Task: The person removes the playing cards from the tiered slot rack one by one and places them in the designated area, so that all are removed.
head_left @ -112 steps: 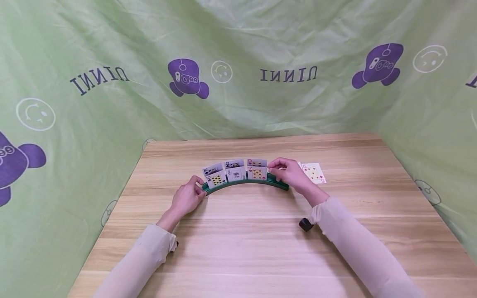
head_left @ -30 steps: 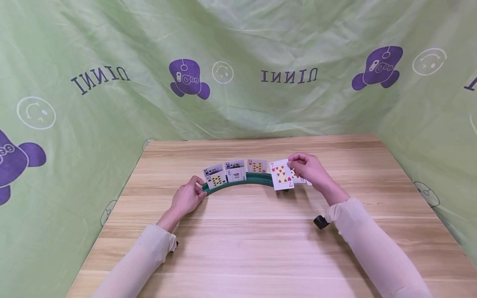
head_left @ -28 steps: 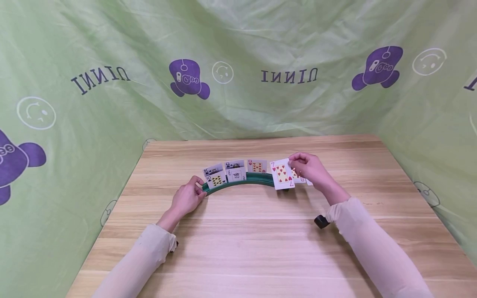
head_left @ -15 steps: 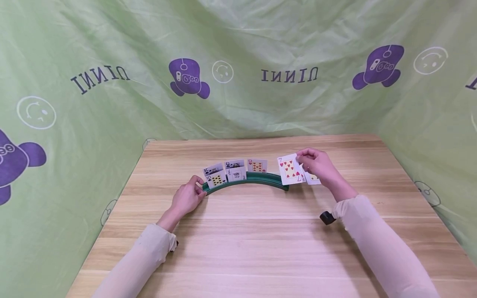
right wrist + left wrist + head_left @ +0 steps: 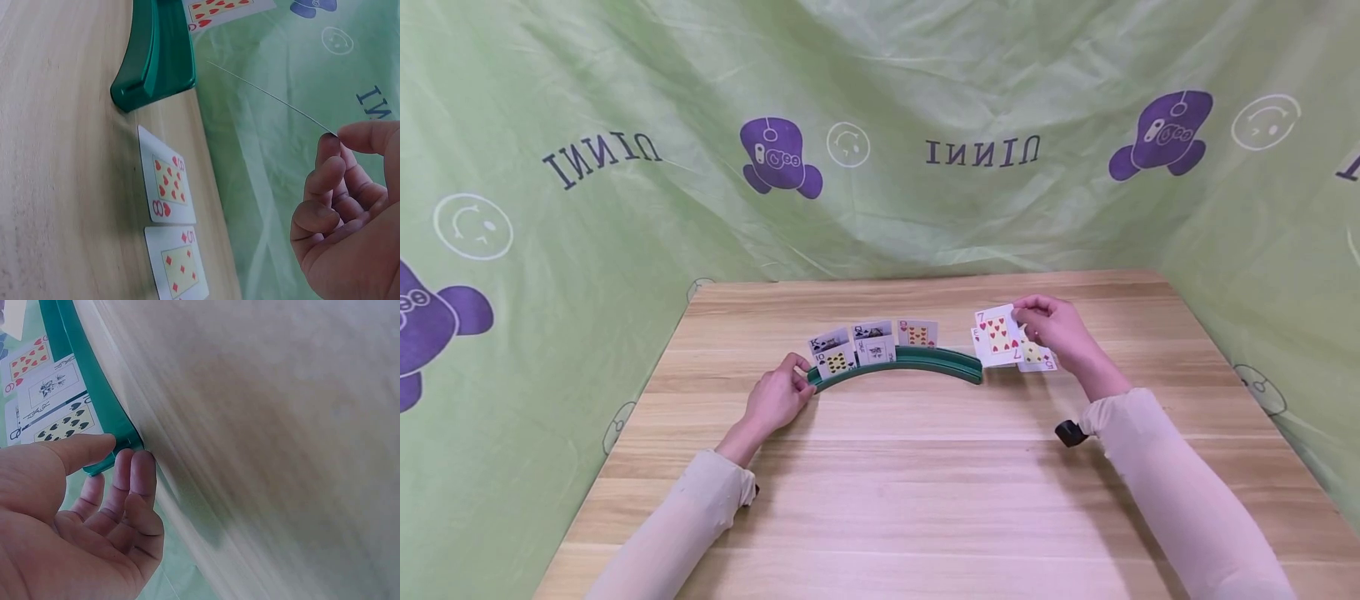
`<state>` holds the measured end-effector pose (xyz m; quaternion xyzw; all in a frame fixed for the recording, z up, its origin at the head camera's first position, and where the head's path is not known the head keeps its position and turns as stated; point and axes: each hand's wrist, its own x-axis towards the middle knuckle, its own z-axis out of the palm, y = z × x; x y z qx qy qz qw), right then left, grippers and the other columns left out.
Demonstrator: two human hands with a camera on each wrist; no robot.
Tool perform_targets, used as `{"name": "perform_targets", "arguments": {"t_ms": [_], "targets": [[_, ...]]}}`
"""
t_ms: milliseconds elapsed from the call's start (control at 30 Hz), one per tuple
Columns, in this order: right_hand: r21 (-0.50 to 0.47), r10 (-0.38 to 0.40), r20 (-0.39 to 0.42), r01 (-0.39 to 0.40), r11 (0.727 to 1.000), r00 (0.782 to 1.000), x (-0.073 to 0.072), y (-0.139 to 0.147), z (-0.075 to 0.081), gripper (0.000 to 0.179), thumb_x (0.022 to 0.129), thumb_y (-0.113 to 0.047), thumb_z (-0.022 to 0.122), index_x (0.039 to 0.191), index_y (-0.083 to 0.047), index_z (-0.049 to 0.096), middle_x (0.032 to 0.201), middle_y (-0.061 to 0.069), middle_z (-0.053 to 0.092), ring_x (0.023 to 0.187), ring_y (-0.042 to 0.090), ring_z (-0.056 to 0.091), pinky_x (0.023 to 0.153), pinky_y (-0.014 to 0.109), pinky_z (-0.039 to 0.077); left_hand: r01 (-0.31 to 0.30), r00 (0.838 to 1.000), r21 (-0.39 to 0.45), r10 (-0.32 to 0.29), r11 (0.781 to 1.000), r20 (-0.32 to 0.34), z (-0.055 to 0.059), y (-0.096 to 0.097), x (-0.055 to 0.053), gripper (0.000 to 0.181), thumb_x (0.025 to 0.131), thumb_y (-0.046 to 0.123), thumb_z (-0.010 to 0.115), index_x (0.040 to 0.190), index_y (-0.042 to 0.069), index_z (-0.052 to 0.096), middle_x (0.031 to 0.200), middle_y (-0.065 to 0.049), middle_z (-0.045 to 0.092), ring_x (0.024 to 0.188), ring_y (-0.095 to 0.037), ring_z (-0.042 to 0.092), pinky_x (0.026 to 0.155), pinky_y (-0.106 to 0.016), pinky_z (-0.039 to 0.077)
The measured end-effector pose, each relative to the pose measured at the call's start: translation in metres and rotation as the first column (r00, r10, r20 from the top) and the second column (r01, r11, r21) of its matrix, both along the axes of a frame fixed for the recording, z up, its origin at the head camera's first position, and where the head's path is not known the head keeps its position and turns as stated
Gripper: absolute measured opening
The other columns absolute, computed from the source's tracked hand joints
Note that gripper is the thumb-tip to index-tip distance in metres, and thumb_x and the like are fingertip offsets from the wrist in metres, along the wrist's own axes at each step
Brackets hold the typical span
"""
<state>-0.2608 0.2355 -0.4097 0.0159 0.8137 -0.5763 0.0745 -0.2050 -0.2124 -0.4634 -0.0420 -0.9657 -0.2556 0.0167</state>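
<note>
My left hand [image 5: 773, 396] pinches the left end of a curved green card holder [image 5: 951, 363] between thumb and fingers. My right hand [image 5: 1063, 332] pinches the seven of hearts [image 5: 998, 335] by its upper right edge, raised past the holder's right end. In the right wrist view that card shows edge-on. Beneath it the eight of hearts [image 5: 167, 181] and the five of diamonds [image 5: 181, 269] lie face up on the table. Standing in the holder are the king [image 5: 827, 342] and ten of spades [image 5: 837, 363], a queen [image 5: 872, 331], a joker [image 5: 876, 352] and a red nine [image 5: 917, 333].
The wooden table [image 5: 880, 500] ends at the back against a green curtain [image 5: 880, 217] with purple figures. A black wrist device [image 5: 1071, 432] hangs under the right cuff.
The seven of hearts has left its place in front of the nine and moved right with my right hand, over the loose cards. My left hand stays at the holder's end.
</note>
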Motion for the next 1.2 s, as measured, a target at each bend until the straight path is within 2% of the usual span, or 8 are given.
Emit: {"name": "perform_targets", "arguments": {"t_ms": [167,400,767,967,1200], "targets": [[0.023,0.002,0.002,-0.002,1.000,1.000,-0.001,0.008,-0.001,0.035,0.101,-0.024,0.056,0.128,-0.002,0.053,0.091,-0.009,0.059,0.072,0.004,0.052,0.065,0.021,0.047,0.000,1.000,0.001,0.000,1.000,0.008,-0.001,0.000,0.000,0.031,0.087,0.017,0.074,0.111,0.012,0.056,0.088,-0.003,0.076,0.077,-0.019,0.066,0.071,-0.037,0.048],[0.015,-0.009,-0.010,0.009,1.000,1.000,-0.001,0.016,-0.002,0.035,0.100,-0.025,0.059,0.127,-0.003,0.054,0.084,-0.013,0.059,0.070,0.003,0.052,0.063,0.020,0.046,0.000,1.000,0.005,0.000,1.000,0.012,-0.001,-0.001,-0.001,0.031,0.087,0.017,0.074,0.111,0.012,0.056,0.089,-0.004,0.076,0.078,-0.019,0.067,0.072,-0.037,0.048],[0.024,-0.029,0.004,0.028,0.999,1.000,-0.004,0.027,-0.006,0.037,0.100,-0.024,0.057,0.130,-0.002,0.053,0.085,-0.015,0.058,0.070,0.002,0.052,0.065,0.019,0.046,0.005,1.000,-0.001,-0.005,1.000,0.006,-0.003,-0.002,-0.001,0.030,0.087,0.016,0.073,0.111,0.011,0.056,0.088,-0.004,0.076,0.078,-0.019,0.067,0.071,-0.036,0.047],[0.032,-0.038,0.011,0.037,0.999,0.999,-0.007,0.038,-0.011,0.039,0.101,-0.024,0.057,0.133,-0.002,0.051,0.088,-0.016,0.058,0.071,0.002,0.052,0.065,0.019,0.046,0.005,1.000,0.005,-0.005,1.000,0.012,-0.002,-0.003,-0.001,0.030,0.087,0.016,0.073,0.111,0.011,0.055,0.088,-0.005,0.076,0.078,-0.019,0.067,0.070,-0.036,0.047],[0.062,-0.070,0.028,0.068,0.996,0.997,-0.008,0.050,-0.017,0.036,0.101,-0.026,0.057,0.129,-0.005,0.053,0.089,-0.016,0.058,0.075,0.005,0.054,0.068,0.022,0.049,-0.007,1.000,0.010,0.007,1.000,0.018,-0.001,-0.001,-0.001,0.031,0.087,0.016,0.074,0.111,0.012,0.056,0.089,-0.004,0.076,0.078,-0.019,0.066,0.072,-0.036,0.047]]}}
